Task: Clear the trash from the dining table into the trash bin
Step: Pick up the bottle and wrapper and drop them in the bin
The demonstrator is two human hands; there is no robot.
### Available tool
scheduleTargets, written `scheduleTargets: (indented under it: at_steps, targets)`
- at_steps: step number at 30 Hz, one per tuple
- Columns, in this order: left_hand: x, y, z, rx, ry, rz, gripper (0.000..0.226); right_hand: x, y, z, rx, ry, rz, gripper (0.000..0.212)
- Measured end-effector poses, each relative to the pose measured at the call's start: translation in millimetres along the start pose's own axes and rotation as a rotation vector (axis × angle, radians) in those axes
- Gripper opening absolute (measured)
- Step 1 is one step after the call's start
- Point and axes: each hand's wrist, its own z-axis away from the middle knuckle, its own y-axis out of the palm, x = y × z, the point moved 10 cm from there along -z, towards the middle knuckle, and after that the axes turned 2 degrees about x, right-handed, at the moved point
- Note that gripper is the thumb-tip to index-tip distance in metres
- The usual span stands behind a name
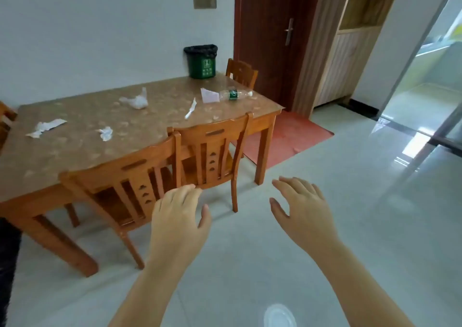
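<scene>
A: Where's the bottle (pixel 235 95)?

B: On its side near the right end of the table (pixel 75 156). Its long axis runs roughly left to right, cap pointing right toward the table's edge, base touching or just over a pink paper (pixel 208 95).

A: And the bin (pixel 201 63)?

B: Green, upright, on the table's far edge by the wall, beyond the bottle. A black bag lines its rim. I cannot tell what is inside it from here.

A: Other trash?

B: Crumpled tissues (pixel 136 101) scattered over the tabletop, and a thin white strip (pixel 190 108) lying diagonally, well apart from the bin.

A: The hands?

B: The left hand (pixel 177 216) and right hand (pixel 302 209) are both held out above the floor, short of the table, in front of two chairs (pixel 215 151). Fingers are loosely spread, palms down, nothing in either.
</scene>
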Motion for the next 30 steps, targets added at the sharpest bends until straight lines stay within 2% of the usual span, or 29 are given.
scheduleTargets:
  at_steps: [3,7,14,21,30]
  targets:
    - [-9,16,-22,-0.014,0.02,0.021,0.038,-17,5,-15,-0.051,0.029,0.011,0.032]
    - [-29,72,-87,0.02,0.025,0.038,0.033,-94,38,-51,-0.029,0.149,0.013,0.034]
    - [-92,171,-204,0.063,0.01,0.07,0.024,-233,59,-133,-0.06,0.214,0.025,0.033]
    - [-142,242,-316,0.1,0.031,0.102,0.032,-342,82,-221,-0.053,0.263,0.025,0.032]
    - [-131,338,-447,0.095,-0.005,0.146,0.043,-414,161,-346,0.042,0.239,-0.001,0.033]
